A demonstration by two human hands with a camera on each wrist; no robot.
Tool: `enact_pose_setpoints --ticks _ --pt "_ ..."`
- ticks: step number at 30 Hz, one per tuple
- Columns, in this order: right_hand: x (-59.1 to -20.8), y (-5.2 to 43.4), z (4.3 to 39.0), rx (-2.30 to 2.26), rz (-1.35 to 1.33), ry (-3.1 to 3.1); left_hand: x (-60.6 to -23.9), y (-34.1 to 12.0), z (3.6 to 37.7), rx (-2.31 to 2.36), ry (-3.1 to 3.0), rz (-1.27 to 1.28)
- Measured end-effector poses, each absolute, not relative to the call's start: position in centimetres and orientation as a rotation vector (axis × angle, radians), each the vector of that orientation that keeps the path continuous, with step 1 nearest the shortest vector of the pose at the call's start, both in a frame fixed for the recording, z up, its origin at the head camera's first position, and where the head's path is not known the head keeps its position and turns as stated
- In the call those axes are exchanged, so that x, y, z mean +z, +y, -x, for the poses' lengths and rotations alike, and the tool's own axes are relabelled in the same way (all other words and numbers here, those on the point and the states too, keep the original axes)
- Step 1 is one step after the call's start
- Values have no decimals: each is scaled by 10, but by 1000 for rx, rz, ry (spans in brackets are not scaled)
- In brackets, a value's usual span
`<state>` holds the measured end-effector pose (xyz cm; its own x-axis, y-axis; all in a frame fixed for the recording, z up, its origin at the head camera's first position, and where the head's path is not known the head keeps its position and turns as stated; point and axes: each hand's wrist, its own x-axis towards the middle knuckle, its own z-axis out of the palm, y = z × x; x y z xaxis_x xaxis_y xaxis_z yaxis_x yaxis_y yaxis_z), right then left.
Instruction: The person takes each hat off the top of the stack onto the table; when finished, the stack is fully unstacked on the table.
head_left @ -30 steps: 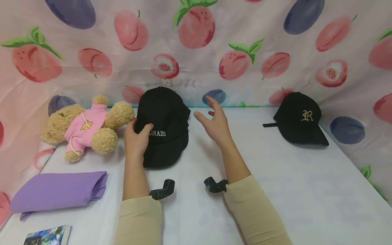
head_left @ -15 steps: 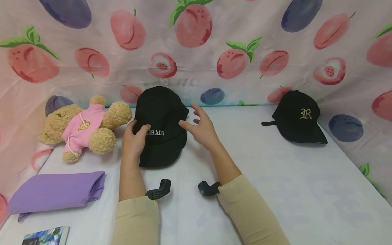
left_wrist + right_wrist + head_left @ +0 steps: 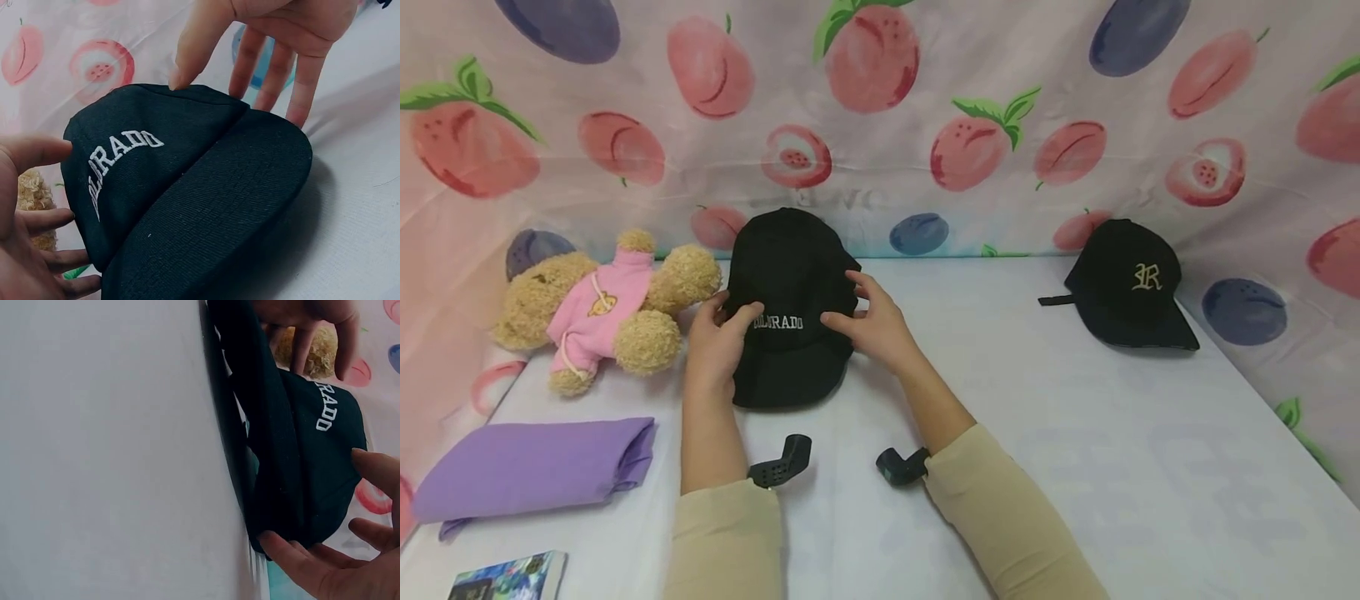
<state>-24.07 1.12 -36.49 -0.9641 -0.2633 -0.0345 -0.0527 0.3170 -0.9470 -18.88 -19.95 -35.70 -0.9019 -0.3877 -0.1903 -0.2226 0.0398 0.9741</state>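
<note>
A black cap (image 3: 786, 262) with COLORADO in white letters stands on the white table, its brim facing me. My left hand (image 3: 715, 350) is at its left side, thumb over the front near the lettering. On the other side, my right hand (image 3: 880, 329) has its thumb at the front of the crown and its fingers at the edge. In the left wrist view, fairly straight left fingers (image 3: 47, 219) reach the side of the cap. The right wrist view has the right forefinger (image 3: 287, 556) by the cap's lower edge. Neither hand is closed round it.
A teddy bear (image 3: 602, 304) in a pink top lies left of the cap. Nearer me are a folded purple cloth (image 3: 535, 471) and a book-like item (image 3: 508, 577), partly out of frame. A second black cap (image 3: 1123, 287) stands at the back right. Fruit-print fabric (image 3: 880, 125) hangs behind.
My right hand has moved left from beside the cap to its right side. My left thumb has slid left, uncovering more letters. The cap has barely moved.
</note>
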Motion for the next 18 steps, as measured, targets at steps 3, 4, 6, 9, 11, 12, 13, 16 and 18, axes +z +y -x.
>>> enact_pose_setpoints --ticks 3,4,6,9,11,12,13,16,18 --pt "-365 11 241 -1719 284 2403 -357 -197 191 -1984 -2172 -640" --pt "-365 11 241 -1723 285 2398 -357 -196 191 -1983 -2169 -638" --pt "-365 11 242 -1721 286 2395 -358 -195 191 -1982 -2159 -641" --pt "-366 10 242 -1718 285 2379 -359 -195 191 -1974 -2144 -656" --pt "-366 9 242 -1711 277 2381 -360 -196 192 -1967 -2136 -669" --pt "-367 8 242 -1710 276 2381 -360 -195 192 -1964 -2131 -674" --pt "-367 8 242 -1709 275 2382 -360 -195 192 -1961 -2130 -679" --pt "-369 6 243 -1700 277 2400 -360 -195 191 -1959 -2128 -686" --pt "-370 5 244 -1686 289 2429 -360 -195 191 -1959 -2129 -689"
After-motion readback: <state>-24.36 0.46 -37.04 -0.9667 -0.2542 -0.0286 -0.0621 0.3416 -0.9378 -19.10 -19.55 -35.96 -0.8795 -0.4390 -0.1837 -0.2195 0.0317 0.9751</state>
